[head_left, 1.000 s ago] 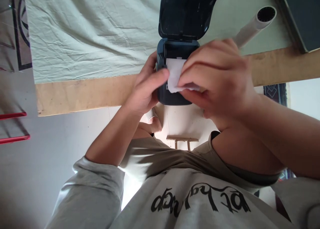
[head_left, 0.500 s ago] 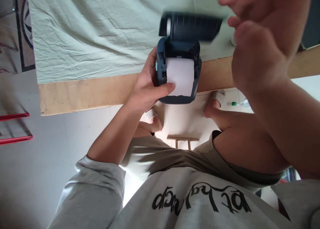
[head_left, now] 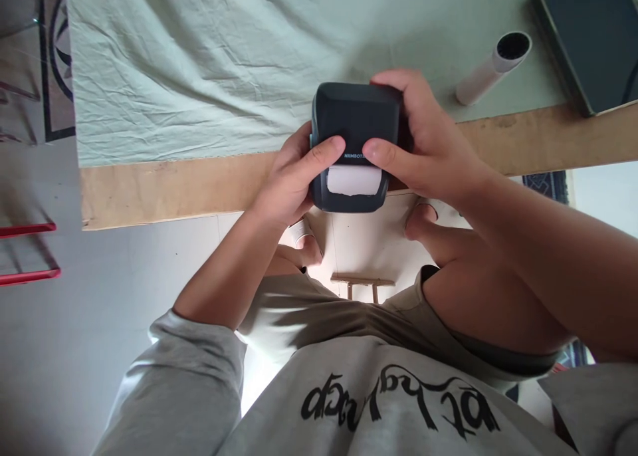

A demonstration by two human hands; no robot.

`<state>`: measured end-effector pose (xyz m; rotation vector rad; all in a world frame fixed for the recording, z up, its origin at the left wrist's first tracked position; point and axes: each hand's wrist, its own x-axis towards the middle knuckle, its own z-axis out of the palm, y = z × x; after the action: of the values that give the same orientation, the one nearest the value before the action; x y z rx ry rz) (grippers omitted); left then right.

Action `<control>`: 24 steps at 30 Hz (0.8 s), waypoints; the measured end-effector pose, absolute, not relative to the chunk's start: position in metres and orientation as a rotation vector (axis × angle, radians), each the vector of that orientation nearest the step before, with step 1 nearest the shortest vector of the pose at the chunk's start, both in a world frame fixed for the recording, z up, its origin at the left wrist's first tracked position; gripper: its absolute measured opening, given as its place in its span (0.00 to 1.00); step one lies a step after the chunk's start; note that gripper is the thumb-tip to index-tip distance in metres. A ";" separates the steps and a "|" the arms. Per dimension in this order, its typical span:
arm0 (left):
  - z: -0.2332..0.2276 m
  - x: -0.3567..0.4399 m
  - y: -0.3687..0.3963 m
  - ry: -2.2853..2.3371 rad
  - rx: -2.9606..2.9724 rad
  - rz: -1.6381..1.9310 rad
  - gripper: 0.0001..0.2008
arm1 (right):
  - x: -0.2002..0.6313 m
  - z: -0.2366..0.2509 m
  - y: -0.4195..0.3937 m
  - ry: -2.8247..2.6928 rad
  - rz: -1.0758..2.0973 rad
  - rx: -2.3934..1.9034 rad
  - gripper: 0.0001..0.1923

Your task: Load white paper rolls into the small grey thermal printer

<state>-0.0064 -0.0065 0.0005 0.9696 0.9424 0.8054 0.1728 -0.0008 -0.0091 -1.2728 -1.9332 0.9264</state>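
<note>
Both hands hold a dark blue label printer (head_left: 357, 117) above the table's front edge. Its lid is down, and a strip of white label paper (head_left: 353, 180) sticks out below the lid's edge. My left hand (head_left: 302, 170) wraps the printer's left side, thumb on the lid. On the other side, my right hand (head_left: 423, 137) grips the body with its thumb beside the printed lettering. The fingers underneath the printer are mostly hidden.
A pale green cloth (head_left: 199, 70) covers the table, whose wooden edge (head_left: 179, 190) is bare. To the right lie a white cylinder (head_left: 478, 80) with a dark end and a dark flat box-like object (head_left: 588, 44). Red bars (head_left: 30, 276) show at far left.
The printer's lid has swung from raised to down over the paper roll. My right hand has come down from the upper right and taken hold of the printer.
</note>
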 end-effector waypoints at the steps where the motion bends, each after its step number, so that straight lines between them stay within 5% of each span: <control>1: 0.001 -0.007 -0.006 0.937 0.962 0.796 0.14 | 0.173 -0.010 0.000 -1.933 0.936 -1.265 0.29; 16: -0.009 0.017 0.000 0.654 1.200 1.096 0.11 | 0.194 -0.012 -0.007 -1.967 0.748 -1.049 0.34; 24: -0.013 0.025 0.008 0.541 0.862 1.033 0.07 | 0.190 -0.014 0.001 -1.910 0.737 -1.206 0.29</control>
<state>0.0254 0.0082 -0.0131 0.8624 0.5412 1.0332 0.1896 0.0009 -0.0141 -1.2060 -1.9099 0.7368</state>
